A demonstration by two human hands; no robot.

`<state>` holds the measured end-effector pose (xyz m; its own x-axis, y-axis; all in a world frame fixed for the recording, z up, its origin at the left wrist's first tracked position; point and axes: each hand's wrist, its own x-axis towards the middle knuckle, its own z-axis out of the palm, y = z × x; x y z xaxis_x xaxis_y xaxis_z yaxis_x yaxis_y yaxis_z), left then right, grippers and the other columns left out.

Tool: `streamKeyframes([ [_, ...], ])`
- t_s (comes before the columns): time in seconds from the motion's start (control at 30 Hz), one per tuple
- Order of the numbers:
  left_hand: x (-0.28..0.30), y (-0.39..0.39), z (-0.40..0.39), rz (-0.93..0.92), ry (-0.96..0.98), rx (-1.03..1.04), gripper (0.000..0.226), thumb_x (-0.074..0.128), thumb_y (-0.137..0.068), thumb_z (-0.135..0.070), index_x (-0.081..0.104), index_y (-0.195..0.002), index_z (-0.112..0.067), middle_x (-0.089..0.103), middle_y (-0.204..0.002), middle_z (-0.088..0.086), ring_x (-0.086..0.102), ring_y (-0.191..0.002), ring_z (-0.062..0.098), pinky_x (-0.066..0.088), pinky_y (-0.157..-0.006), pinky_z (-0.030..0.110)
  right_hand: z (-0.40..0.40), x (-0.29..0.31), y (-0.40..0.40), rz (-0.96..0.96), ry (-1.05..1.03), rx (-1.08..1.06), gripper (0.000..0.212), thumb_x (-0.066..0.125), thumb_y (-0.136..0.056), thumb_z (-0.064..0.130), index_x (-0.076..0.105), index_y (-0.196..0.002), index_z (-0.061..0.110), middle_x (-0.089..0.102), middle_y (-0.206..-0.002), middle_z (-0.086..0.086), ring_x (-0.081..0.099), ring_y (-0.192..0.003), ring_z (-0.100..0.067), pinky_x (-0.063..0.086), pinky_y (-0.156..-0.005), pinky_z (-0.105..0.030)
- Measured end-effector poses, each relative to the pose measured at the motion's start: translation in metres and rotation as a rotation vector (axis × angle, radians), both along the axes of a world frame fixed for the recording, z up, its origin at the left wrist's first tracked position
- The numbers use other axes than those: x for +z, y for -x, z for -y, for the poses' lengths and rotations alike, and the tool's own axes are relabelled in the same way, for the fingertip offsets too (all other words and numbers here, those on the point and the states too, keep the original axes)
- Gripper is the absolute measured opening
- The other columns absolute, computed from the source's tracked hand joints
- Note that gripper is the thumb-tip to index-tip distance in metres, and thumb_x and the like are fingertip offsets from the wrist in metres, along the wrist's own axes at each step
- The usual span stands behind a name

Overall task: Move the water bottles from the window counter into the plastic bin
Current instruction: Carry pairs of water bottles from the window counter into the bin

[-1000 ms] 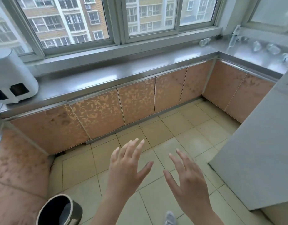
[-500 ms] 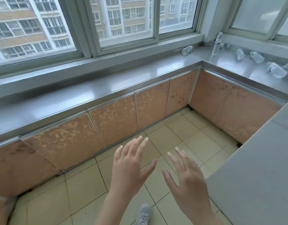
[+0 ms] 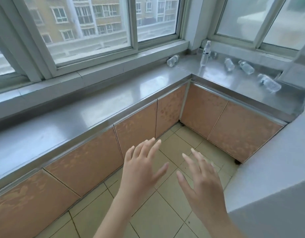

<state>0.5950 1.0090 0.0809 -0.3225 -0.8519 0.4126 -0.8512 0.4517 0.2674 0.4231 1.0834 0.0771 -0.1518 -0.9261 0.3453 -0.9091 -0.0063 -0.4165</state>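
Water bottles sit on the steel surface (image 3: pixel 114 107) under the windows, near its far corner: one upright bottle (image 3: pixel 205 53), and four lying on their sides (image 3: pixel 173 60) (image 3: pixel 229 64) (image 3: pixel 246 67) (image 3: pixel 268 83). We hold our left hand (image 3: pixel 141 170) and right hand (image 3: pixel 202 182) out above the tiled floor (image 3: pixel 167 208), fingers spread, each grip apart and holding nothing, well short of the bottles.

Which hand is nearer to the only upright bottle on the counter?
Right. The right hand is below the upright bottle; the left hand is farther left. Both are far from it.
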Motion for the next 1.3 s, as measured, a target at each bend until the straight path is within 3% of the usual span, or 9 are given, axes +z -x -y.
streamKeyframes([
  [0.13, -0.001, 0.024, 0.059, 0.0, 0.007, -0.06, 0.063, 0.046, -0.085, -0.06, 0.059, -0.135, -0.024, 0.06, -0.138, -0.005, 0.059, -0.124, 0.017, 0.028, -0.105, 0.037, 0.056, 0.001, 0.02, 0.005, -0.002, -0.062, 0.053, 0.04, -0.09, 0.052, 0.055, -0.133, 0.026, 0.046, -0.145, 0.0, 0.041, -0.135, -0.02, 0.028, -0.109, -0.051],
  [0.3, -0.007, 0.063, 0.128, 0.025, -0.023, -0.074, 0.063, 0.043, -0.086, -0.061, 0.059, -0.135, -0.025, 0.059, -0.139, -0.005, 0.059, -0.124, 0.016, 0.041, -0.104, 0.043, 0.126, -0.005, 0.056, -0.004, -0.002, -0.096, 0.054, 0.039, -0.089, 0.053, 0.058, -0.13, 0.024, 0.05, -0.143, -0.001, 0.044, -0.132, -0.02, 0.028, -0.107, -0.051],
  [0.43, -0.01, 0.109, 0.195, 0.042, -0.069, -0.071, 0.064, 0.041, -0.087, -0.063, 0.057, -0.136, -0.026, 0.058, -0.141, -0.006, 0.058, -0.125, 0.015, 0.041, -0.104, 0.045, 0.195, -0.011, 0.101, 0.013, -0.011, -0.084, 0.053, 0.039, -0.089, 0.053, 0.058, -0.13, 0.024, 0.049, -0.143, 0.0, 0.045, -0.132, -0.021, 0.028, -0.107, -0.052],
  [0.7, 0.002, 0.193, 0.308, 0.047, -0.107, -0.052, 0.065, 0.04, -0.089, -0.065, 0.048, -0.143, -0.029, 0.051, -0.146, -0.01, 0.049, -0.133, 0.012, 0.021, -0.111, 0.035, 0.316, 0.0, 0.187, -0.014, 0.031, -0.06, 0.052, 0.042, -0.088, 0.05, 0.06, -0.128, 0.023, 0.053, -0.141, -0.002, 0.049, -0.129, -0.022, 0.036, -0.103, -0.057],
  [0.93, 0.003, 0.251, 0.391, 0.046, -0.123, -0.065, 0.065, 0.042, -0.088, -0.065, 0.05, -0.142, -0.028, 0.052, -0.145, -0.009, 0.05, -0.132, 0.012, 0.039, -0.108, 0.043, 0.392, 0.004, 0.245, 0.019, -0.005, -0.083, 0.052, 0.04, -0.09, 0.052, 0.054, -0.133, 0.027, 0.048, -0.144, 0.001, 0.039, -0.134, -0.017, 0.026, -0.109, -0.049],
  [1.17, -0.007, 0.31, 0.504, 0.041, -0.145, -0.09, 0.068, 0.038, -0.089, -0.067, 0.045, -0.145, -0.03, 0.049, -0.148, -0.011, 0.047, -0.135, 0.012, 0.035, -0.112, 0.042, 0.495, 0.005, 0.301, -0.003, -0.044, -0.121, 0.053, 0.038, -0.09, 0.053, 0.054, -0.133, 0.026, 0.048, -0.145, 0.002, 0.042, -0.134, -0.017, 0.027, -0.11, -0.048],
  [1.3, -0.01, 0.341, 0.575, 0.03, -0.178, -0.098, 0.07, 0.033, -0.088, -0.068, 0.037, -0.149, -0.034, 0.041, -0.153, -0.013, 0.039, -0.14, 0.011, 0.021, -0.116, 0.036, 0.564, 0.005, 0.333, -0.018, -0.082, -0.133, 0.055, 0.038, -0.09, 0.053, 0.053, -0.135, 0.025, 0.046, -0.145, 0.002, 0.042, -0.134, -0.018, 0.029, -0.111, -0.051],
])
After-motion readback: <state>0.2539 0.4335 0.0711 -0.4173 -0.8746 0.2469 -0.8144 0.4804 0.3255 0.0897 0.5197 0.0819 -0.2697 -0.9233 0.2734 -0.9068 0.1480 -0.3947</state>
